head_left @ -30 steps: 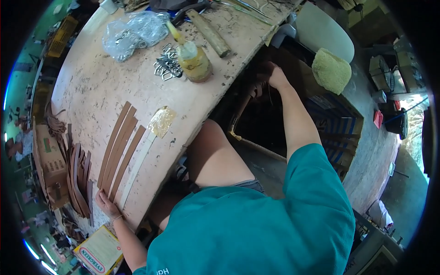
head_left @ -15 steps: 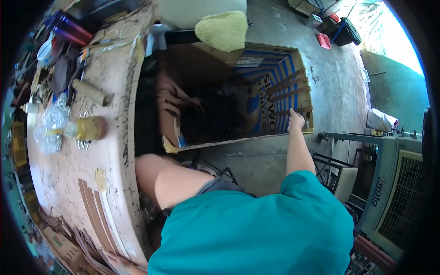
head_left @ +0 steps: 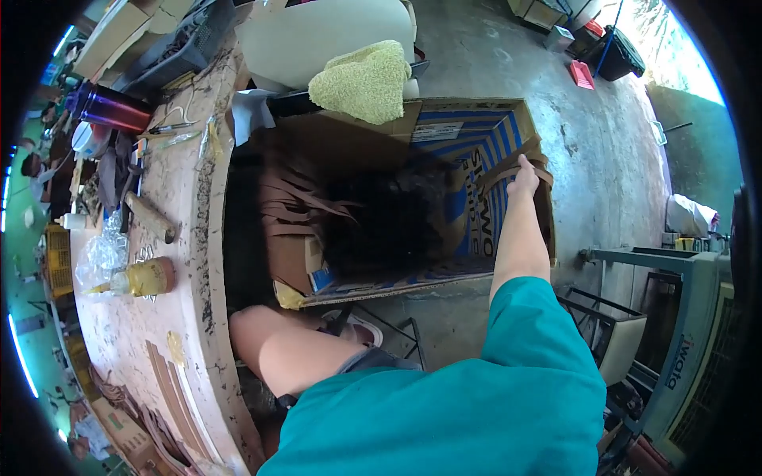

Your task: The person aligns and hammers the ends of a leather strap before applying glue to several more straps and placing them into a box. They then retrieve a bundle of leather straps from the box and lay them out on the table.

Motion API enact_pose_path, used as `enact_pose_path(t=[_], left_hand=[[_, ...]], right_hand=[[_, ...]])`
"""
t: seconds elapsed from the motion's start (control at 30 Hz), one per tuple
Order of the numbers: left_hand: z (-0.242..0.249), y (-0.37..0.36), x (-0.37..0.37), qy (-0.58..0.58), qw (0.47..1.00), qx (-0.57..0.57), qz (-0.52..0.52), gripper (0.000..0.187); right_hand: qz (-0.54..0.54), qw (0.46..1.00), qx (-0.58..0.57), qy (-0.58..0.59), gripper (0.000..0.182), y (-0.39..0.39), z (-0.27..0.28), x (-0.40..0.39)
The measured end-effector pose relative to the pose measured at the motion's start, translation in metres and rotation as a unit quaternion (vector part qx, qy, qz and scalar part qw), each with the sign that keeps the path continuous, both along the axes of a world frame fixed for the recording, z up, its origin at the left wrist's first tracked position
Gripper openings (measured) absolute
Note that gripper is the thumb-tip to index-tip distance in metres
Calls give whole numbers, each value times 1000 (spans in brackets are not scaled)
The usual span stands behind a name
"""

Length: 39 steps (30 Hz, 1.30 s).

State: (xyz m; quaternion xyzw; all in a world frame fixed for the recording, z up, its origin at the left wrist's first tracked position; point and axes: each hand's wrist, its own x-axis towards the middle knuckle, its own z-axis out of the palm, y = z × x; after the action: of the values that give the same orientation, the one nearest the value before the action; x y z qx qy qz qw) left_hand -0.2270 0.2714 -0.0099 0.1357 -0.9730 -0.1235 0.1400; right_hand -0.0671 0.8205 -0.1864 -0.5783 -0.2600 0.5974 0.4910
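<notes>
My right hand (head_left: pixel 522 181) reaches to the right rim of a large cardboard box (head_left: pixel 444 289). Its fingers are closed on flat brown strips (head_left: pixel 508 164) that lie across that rim. More brown strips (head_left: pixel 290 194) hang over the box's left side. The box has blue stripes and black lettering on its inner wall, and its middle is too dark to make out. At the lower left, my left hand (head_left: pixel 208 462) shows only in part by the table edge, near long brown strips (head_left: pixel 171 389); its fingers cannot be made out.
The worn table (head_left: pixel 194 317) on the left carries a yellowish bottle (head_left: pixel 147 278), a brown roll (head_left: pixel 149 216), a plastic bag (head_left: pixel 103 258) and a purple tumbler (head_left: pixel 115 109). A yellow cloth (head_left: pixel 361 83) hangs at the box's back. An Iwata machine (head_left: pixel 683 349) stands right.
My view has shifted, so the box sits lower in it. The strips at the right rim, spread apart before, are now gathered at my right hand. My left hand shows less than before.
</notes>
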Motion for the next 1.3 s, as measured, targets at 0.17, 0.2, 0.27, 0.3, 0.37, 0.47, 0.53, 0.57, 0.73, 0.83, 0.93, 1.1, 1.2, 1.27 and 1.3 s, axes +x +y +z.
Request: enact_pose_path(t=[0.17,0.2,0.27,0.3,0.37,0.47,0.53,0.57,0.73,0.83,0.93,1.1,1.2,1.27,1.3], left_hand=[[-5,168,-70,-50,998,32,5,50],[-5,191,-84,-57,998,37,11,50],[5,141,-80,-67,996,45,35,50],[22,17,-46,-72,995,50,52,50],[69,-282,79,-78,991,67,90,50],[100,-418,204,-91,982,99,136,51],[100,-423,196,-6,994,75,79,50],[113,-404,186,-30,997,69,35,50],[126,-139,82,85,939,232,-241,61],[96,10,58,-224,826,329,-398,34],[8,102,54,-550,519,492,-431,55],[-9,177,54,-361,279,881,-124,46],[4,169,33,-287,300,909,22,26],[0,165,28,-263,262,928,19,18],[-1,164,26,-249,305,918,35,15]], right_hand=[[-182,969,-10,170,32,13,-27,-16],[-173,970,-16,171,32,16,-28,-17],[-11,967,-75,245,33,21,-20,-23],[-9,978,-107,179,34,24,-8,-27],[34,984,-91,149,37,42,-10,-31],[49,992,-22,116,41,56,-16,-32],[58,996,-3,63,36,37,14,-37],[55,998,18,13,32,25,25,-39],[154,911,47,379,23,-71,66,-43],[260,833,7,489,18,-177,105,-61],[286,826,-100,476,18,-269,156,-78],[403,776,-85,477,24,-311,168,-72],[413,775,-122,462,25,-321,163,-72],[416,771,-172,451,26,-318,157,-74],[417,735,-185,501,29,-311,153,-75]])
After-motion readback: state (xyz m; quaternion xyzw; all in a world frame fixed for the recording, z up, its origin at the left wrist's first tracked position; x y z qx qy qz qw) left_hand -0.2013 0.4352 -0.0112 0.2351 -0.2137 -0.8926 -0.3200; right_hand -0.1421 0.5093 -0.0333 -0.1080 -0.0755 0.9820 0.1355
